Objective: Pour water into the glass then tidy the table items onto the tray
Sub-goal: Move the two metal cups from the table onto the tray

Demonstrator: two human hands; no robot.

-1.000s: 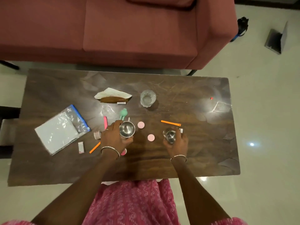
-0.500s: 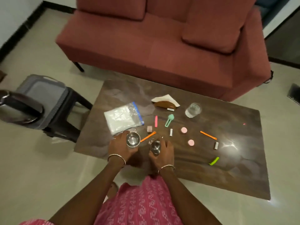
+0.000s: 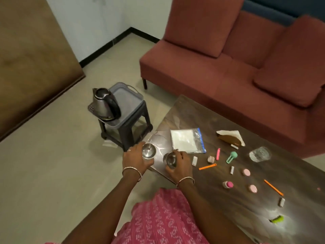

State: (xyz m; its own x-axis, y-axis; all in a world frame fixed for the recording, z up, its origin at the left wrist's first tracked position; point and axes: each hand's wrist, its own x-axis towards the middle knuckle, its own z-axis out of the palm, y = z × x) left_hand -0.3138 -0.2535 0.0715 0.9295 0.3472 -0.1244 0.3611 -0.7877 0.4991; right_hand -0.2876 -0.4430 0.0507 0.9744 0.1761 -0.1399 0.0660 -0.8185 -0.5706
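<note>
Head view. Left hand (image 3: 134,158) grips a steel cup (image 3: 148,151) right at the table's (image 3: 219,199) near-left corner, fingers wrapped round its side. Right hand (image 3: 179,166) grips a second steel cup (image 3: 170,160) just inside that same corner, over the tabletop. Hands are apart, cups close but not touching; both cup mouths face up. Can't tell if either cup rests on the table or is lifted.

Grey tray (image 3: 130,101) sits on a dark stool (image 3: 126,131) off the table's left end, apart from the table. Kettle (image 3: 105,104) stands on the tray's near end.

Glass (image 3: 260,154) stands upright near the table's far edge, well apart from both hands. Zip bag (image 3: 186,140) lies flat on the table's left end, just beyond the right hand. Small pink, orange and green items are scattered across the table's middle. Red sofa (image 3: 228,67) runs along the table's far side.
</note>
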